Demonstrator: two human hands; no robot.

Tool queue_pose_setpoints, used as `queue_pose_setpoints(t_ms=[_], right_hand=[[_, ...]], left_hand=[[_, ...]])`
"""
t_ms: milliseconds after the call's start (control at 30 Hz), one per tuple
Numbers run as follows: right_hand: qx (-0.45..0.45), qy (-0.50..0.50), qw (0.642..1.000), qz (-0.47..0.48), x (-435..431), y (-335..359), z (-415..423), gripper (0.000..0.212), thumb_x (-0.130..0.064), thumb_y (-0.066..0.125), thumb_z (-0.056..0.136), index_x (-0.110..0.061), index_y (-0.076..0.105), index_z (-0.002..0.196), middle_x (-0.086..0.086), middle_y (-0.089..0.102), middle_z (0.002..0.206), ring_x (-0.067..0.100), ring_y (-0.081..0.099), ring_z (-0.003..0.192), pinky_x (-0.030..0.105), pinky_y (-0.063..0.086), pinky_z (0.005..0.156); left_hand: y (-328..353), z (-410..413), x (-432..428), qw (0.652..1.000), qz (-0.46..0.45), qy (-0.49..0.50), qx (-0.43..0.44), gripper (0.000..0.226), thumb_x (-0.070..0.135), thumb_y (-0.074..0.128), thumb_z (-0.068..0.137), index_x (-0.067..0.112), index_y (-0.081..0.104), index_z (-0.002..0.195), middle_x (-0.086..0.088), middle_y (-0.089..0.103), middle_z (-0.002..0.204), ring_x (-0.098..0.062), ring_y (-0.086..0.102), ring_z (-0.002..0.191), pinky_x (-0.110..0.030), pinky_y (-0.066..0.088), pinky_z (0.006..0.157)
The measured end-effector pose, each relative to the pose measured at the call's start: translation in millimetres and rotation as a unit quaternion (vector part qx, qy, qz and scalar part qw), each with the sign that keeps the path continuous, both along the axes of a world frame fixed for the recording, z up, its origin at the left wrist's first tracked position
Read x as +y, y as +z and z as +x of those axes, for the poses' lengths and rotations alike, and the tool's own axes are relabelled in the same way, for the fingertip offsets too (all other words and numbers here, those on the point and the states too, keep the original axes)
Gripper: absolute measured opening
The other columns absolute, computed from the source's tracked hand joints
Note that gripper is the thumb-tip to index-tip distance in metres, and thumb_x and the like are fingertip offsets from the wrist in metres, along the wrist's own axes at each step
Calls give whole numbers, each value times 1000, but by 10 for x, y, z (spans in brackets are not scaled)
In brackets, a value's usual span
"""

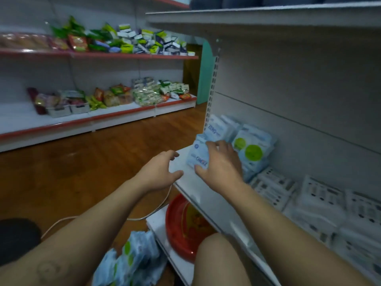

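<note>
My right hand (219,164) grips a light-blue soft pack (198,154) with red and blue lettering, standing it on the white shelf (203,195) at its left end. Behind it stand more blue packs (221,127) and packs with green circles (252,150). My left hand (162,171) hovers just left of the shelf's edge, fingers loosely curled, holding nothing. A pile of the same blue packs (132,261) lies low down by my knee.
White packs with dark print (321,205) fill the shelf to the right. A red basin (183,226) sits on the bottom shelf below. A white cable (152,212) trails on the wooden floor. Across the aisle, red-edged shelves (99,118) carry snack packets.
</note>
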State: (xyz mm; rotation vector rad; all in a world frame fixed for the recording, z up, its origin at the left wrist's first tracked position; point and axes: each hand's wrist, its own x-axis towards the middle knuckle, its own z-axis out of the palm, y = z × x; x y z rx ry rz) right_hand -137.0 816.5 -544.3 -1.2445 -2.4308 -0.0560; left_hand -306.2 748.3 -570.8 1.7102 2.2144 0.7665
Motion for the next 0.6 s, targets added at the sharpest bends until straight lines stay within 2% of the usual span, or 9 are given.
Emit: queue_pose_setpoints(t_ms=[133, 200, 333, 433, 500, 600], right_hand=[[-51, 53, 996, -44, -452, -420, -541, 63, -53, 60, 82, -21, 42, 133, 8, 45, 131, 28, 41, 122, 40, 36, 98], [-71, 78, 990, -94, -661, -651, -797, 63, -53, 61, 82, -21, 42, 132, 8, 46, 130, 28, 42, 122, 40, 38, 97], [-111, 91, 963, -230, -959, -1238, -1088, 61, -53, 64, 81, -18, 43, 127, 10, 46, 130, 30, 45, 123, 39, 41, 96], [-134, 61, 925, -351, -1082, -1709, -1219, 70, -51, 66, 78, -15, 42, 134, 13, 46, 134, 32, 48, 123, 37, 45, 95], [-142, 56, 906, -394, -1169, -1928, -1338, 74, -50, 67, 77, -14, 40, 136, 14, 45, 134, 33, 50, 120, 38, 46, 93], [-138, 49, 898, -414, -1237, -2168, -1506, 73, -46, 68, 76, -14, 41, 136, 13, 45, 133, 32, 50, 121, 39, 45, 97]], left_hand=[[-247, -362, -667, 997, -35, 54, 33, 60, 43, 70, 84, 23, 47, 136, 0, 54, 135, -16, 53, 121, -34, 48, 98], [-434, -541, -1000, 993, -78, 87, 35, 60, 44, 69, 84, 23, 47, 136, -1, 53, 135, -18, 53, 121, -35, 47, 99], [-954, -876, -1591, 976, -157, 147, -12, 63, 41, 71, 84, 17, 46, 137, -7, 53, 136, -22, 53, 122, -32, 44, 98], [-1261, -1004, -1744, 960, -207, 180, -53, 72, 39, 73, 82, 11, 42, 140, -12, 51, 138, -27, 53, 121, -32, 44, 95], [-1422, -1071, -1745, 955, -206, 200, -81, 71, 39, 73, 82, 13, 42, 139, -11, 50, 138, -27, 53, 121, -34, 46, 95], [-1714, -1211, -1760, 942, -228, 228, -94, 72, 44, 72, 80, 13, 43, 139, -9, 51, 138, -27, 52, 123, -37, 46, 98]])
